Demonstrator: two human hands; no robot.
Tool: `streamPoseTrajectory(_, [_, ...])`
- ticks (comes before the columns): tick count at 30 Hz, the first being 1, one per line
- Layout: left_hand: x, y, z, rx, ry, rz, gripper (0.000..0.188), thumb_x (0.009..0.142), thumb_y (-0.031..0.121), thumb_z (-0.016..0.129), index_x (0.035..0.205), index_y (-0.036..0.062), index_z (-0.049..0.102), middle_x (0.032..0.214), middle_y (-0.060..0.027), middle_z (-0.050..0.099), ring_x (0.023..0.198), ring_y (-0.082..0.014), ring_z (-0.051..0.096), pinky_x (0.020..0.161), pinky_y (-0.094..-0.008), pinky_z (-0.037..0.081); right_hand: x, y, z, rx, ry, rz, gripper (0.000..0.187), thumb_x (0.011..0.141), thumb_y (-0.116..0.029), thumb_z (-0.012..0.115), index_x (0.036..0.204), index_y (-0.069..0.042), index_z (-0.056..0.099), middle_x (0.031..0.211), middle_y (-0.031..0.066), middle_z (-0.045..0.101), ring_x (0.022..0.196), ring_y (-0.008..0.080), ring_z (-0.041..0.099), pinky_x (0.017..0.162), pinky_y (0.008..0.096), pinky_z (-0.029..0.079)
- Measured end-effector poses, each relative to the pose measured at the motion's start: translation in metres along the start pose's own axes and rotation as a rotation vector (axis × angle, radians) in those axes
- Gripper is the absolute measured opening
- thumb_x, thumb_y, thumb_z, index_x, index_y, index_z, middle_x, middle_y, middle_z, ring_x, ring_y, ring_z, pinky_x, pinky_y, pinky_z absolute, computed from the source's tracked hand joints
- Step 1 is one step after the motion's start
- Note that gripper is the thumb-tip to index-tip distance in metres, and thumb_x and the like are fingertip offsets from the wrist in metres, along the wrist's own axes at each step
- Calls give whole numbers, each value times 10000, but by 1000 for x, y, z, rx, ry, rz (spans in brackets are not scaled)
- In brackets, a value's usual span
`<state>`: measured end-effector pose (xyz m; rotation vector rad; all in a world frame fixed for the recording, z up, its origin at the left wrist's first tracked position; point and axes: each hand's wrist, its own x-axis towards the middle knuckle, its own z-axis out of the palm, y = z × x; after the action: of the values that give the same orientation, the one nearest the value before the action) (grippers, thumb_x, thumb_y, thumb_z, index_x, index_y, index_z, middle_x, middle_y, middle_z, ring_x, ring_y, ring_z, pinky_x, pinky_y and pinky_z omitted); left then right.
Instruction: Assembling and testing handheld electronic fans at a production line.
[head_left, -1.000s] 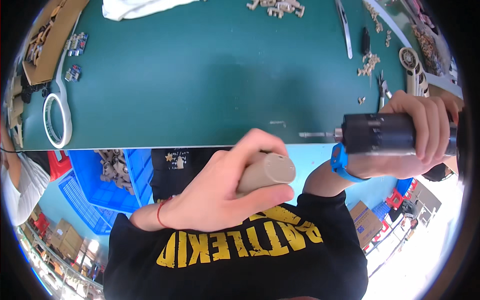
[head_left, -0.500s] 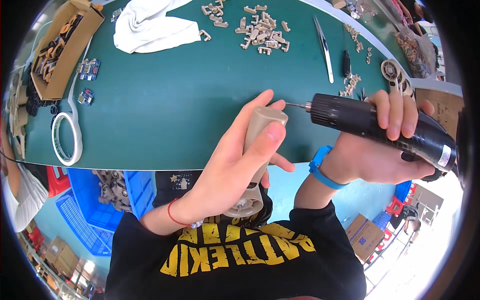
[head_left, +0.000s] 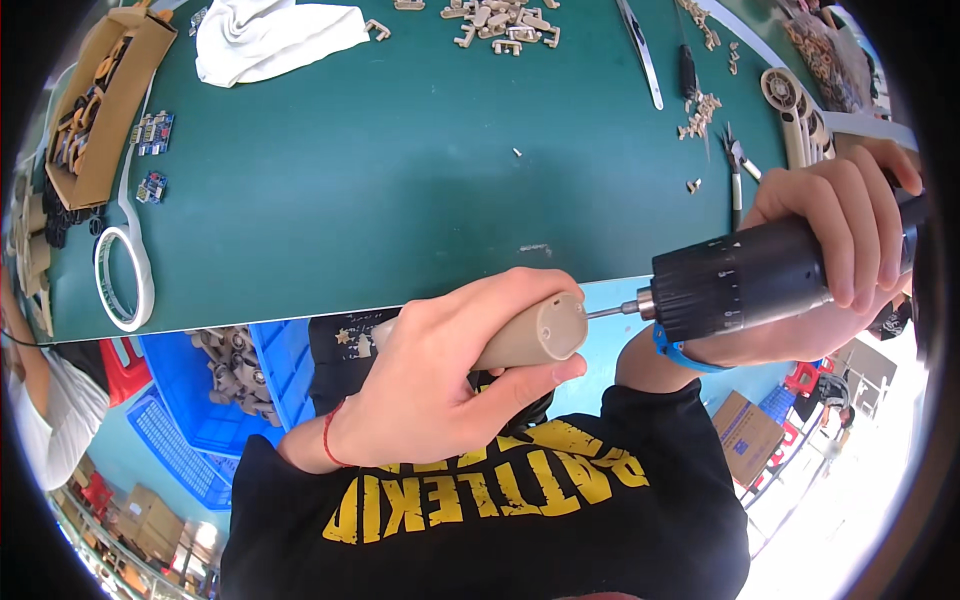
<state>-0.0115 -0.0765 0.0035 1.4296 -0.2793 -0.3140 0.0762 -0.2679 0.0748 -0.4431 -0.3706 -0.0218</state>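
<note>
My left hand wraps round a beige handheld fan, with its round handle end turned to the right. Small holes show in that end face, while the fan's head is hidden behind my hand. In my right hand is a black electric screwdriver, held nearly level. Its thin bit points left, and the tip meets the rim of the handle's end; whether it sits in a hole I cannot tell. Both hands are just off the near edge of the green table.
Beige clip-like parts lie at the far side, beside a white cloth. Tweezers, cutters and more fans are on the right. At left are a tape roll, circuit boards and a cardboard box.
My left hand has tipped the fan so its handle end faces the screwdriver, and brought it nearer to me. The screwdriver has come down, and its bit now touches the handle end.
</note>
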Motion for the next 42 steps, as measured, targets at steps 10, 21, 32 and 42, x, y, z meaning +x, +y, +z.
streamPoseTrajectory(10, [-3, 2, 0, 257, -5, 59, 364, 710, 52, 736, 1037, 8, 584, 830, -110, 623, 687, -225, 615, 642, -276, 476, -2, -2, 1, -124, -67, 108, 248, 813, -166, 593, 967, -49, 439, 636, 46, 567, 505, 150, 591, 492, 234, 530])
streamPoseTrajectory(21, [0, 1, 1, 295, -21, 77, 324, 717, 41, 722, 1009, 13, 582, 815, -113, 615, 691, -229, 624, 640, -276, 481, 4, -17, -19, 34, -160, 122, 246, 818, -212, 594, 938, -52, 452, 596, 46, 575, 465, 146, 588, 459, 224, 531])
streamPoseTrajectory(32, [15, 3, -5, -557, -90, -248, 607, 942, 186, 476, 1440, -9, 188, 1389, -200, 401, 817, -159, 638, 622, -209, 473, 1, 13, -23, -156, -164, -52, 531, 892, -546, 453, 1032, -34, 468, 668, 8, 477, 546, 103, 486, 538, 245, 425])
streamPoseTrajectory(42, [19, 5, -3, -469, 102, -275, 594, 955, 169, 445, 1461, 51, 157, 1437, -176, 334, 818, -171, 640, 617, -217, 470, 5, 0, -29, -252, -88, -203, 645, 858, -620, 454, 1068, -10, 475, 683, 1, 455, 577, 91, 447, 561, 232, 400])
